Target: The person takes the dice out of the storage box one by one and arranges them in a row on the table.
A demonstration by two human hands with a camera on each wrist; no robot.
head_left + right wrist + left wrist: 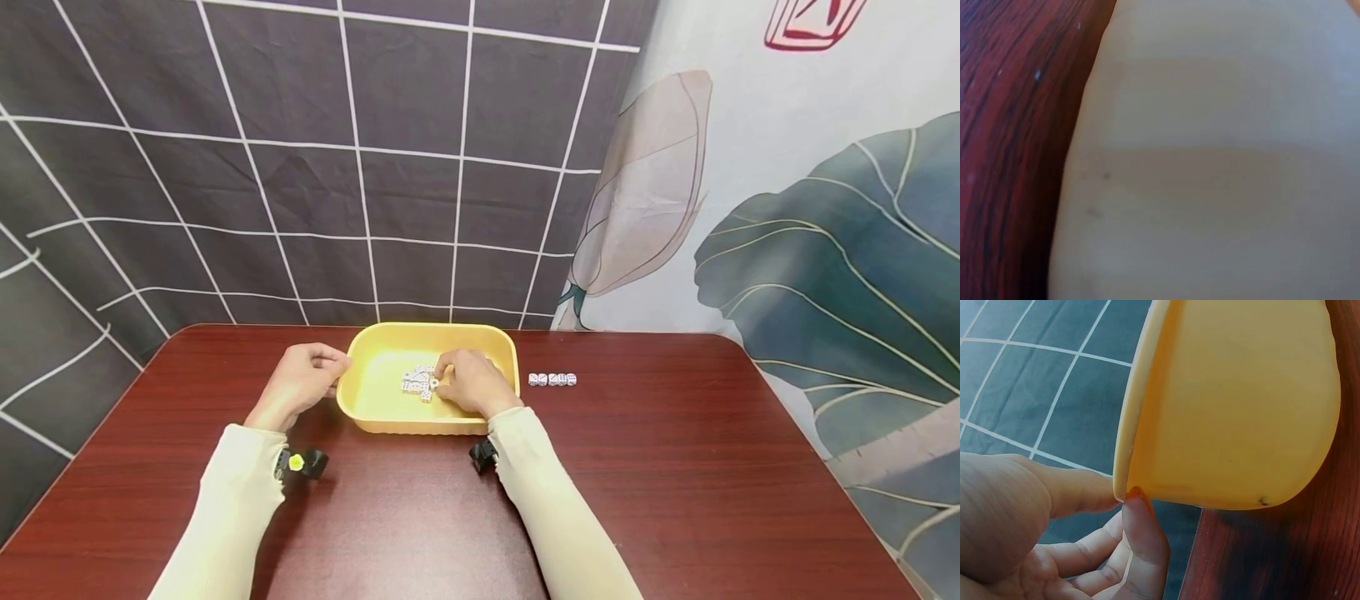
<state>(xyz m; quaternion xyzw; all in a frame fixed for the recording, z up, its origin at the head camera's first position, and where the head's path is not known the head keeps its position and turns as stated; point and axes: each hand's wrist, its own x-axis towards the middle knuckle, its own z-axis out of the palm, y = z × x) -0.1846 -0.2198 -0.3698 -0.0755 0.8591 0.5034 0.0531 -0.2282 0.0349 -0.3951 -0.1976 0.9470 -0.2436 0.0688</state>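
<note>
A yellow plastic basin [427, 425] stands on the table. My left hand [303, 379] is at its left end, and in the left wrist view the thumb and a finger [1144, 531] pinch the rim. Inside the basin, white dice [414, 382] with dark pips lie in a loose cluster. My right hand [474, 382] reaches over the near right rim into the basin, fingers curled down, with a die [434, 384] between thumb and fingertip beside the cluster. The right wrist view shows only the basin's outer wall [1210, 187], close up; the right hand is hidden there.
On the table [675, 467], right of the basin, several dice [552, 379] stand in a row. A dark cloth with white grid lines [300, 167] hangs behind the table, and a leaf-patterned cloth [825, 250] hangs at the right.
</note>
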